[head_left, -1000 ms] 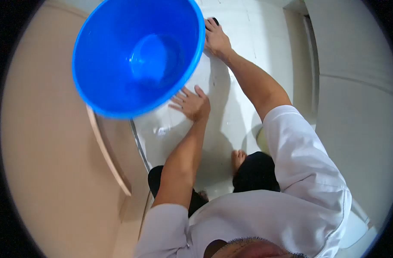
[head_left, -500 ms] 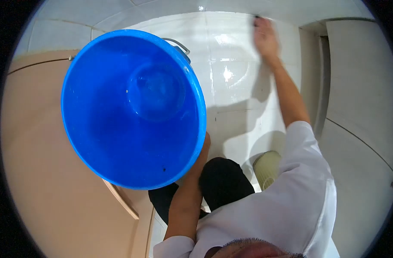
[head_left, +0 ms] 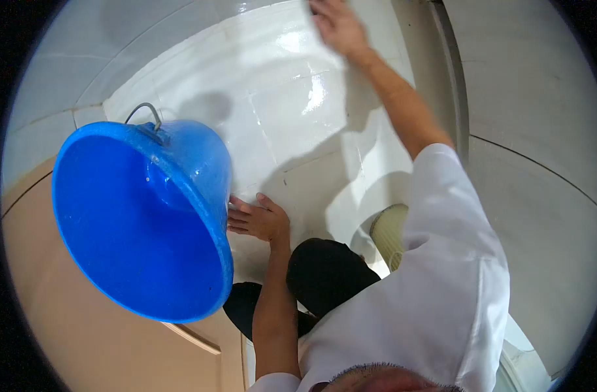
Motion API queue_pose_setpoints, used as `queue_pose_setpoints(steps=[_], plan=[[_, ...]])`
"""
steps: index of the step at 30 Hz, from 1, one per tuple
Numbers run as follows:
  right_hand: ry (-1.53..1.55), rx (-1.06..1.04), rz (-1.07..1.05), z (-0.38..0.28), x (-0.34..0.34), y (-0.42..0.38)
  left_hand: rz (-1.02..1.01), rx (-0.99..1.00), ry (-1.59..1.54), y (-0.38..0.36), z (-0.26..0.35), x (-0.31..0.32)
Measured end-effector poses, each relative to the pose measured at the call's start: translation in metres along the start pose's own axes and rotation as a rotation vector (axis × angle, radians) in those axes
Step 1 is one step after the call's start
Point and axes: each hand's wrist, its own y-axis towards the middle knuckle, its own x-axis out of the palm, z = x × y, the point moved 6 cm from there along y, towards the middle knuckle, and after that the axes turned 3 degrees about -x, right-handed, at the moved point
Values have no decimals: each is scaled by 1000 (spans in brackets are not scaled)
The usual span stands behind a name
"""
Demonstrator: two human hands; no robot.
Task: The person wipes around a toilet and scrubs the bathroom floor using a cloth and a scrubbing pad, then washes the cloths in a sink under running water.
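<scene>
A large blue bucket [head_left: 141, 222] stands at the left, its mouth tilted toward the camera and a metal handle showing at its upper rim. My left hand [head_left: 259, 217] is beside the bucket's lower right side, fingers spread, the fingertips at its wall; the far ends of the fingers are partly hidden. At the top of the view my right hand [head_left: 337, 27] reaches over the wet white tiled floor [head_left: 285, 111]. It is blurred and cut by the frame edge, with something dark at its fingers that I cannot make out.
A pale green ribbed container [head_left: 390, 234] stands near my right knee. A brown door [head_left: 102, 326] lies along the left, and light wall panels [head_left: 527, 98] rise on the right. Tiled wall [head_left: 63, 72] borders the upper left.
The bucket now appears lower and further left, its side in view. My left hand has come into sight beside it. My right hand has shifted up and left; the camera view has also turned.
</scene>
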Motion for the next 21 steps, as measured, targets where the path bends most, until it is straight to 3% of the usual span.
queue_pose_setpoints(steps=[1, 2, 3, 4, 6, 9, 10, 12, 13, 15, 18, 19, 20, 21], plan=[[-155, -15, 115, 38, -30, -10, -18, 0, -4, 1, 1, -4], [-499, -26, 104, 103, -49, -22, -33, -1, -19, 1, 4, -5], [-180, 671, -28, 111, -109, -35, -41, 3, -22, -2, 5, -6], [-218, 849, 145, 73, -157, -33, -57, -5, -23, -3, 3, -6], [-656, 549, 25, 170, -176, -90, -58, -12, -31, 1, 4, -5], [-702, 741, 48, 120, -183, -202, -56, -8, -10, -1, -2, -4], [-774, 757, -118, 82, -186, -239, -40, 3, 10, 0, -1, -3], [-645, 1048, -86, 62, -198, -314, -39, -2, 33, -1, 5, 0], [-648, 1047, -100, 69, -198, -313, -40, -3, 9, 1, 6, 0], [-703, 846, -170, 84, -190, -308, -70, -2, 11, -1, 1, -4], [-659, 423, -48, 100, -140, -156, -68, 6, 1, 2, 3, -7], [-441, 521, -156, 103, -128, -85, -75, -4, -4, 3, 3, -12], [-279, 727, -92, 122, -107, -65, -72, -20, -11, 4, 4, -12], [-381, 560, 0, 95, -100, -39, -66, -13, 5, 4, 5, -11]])
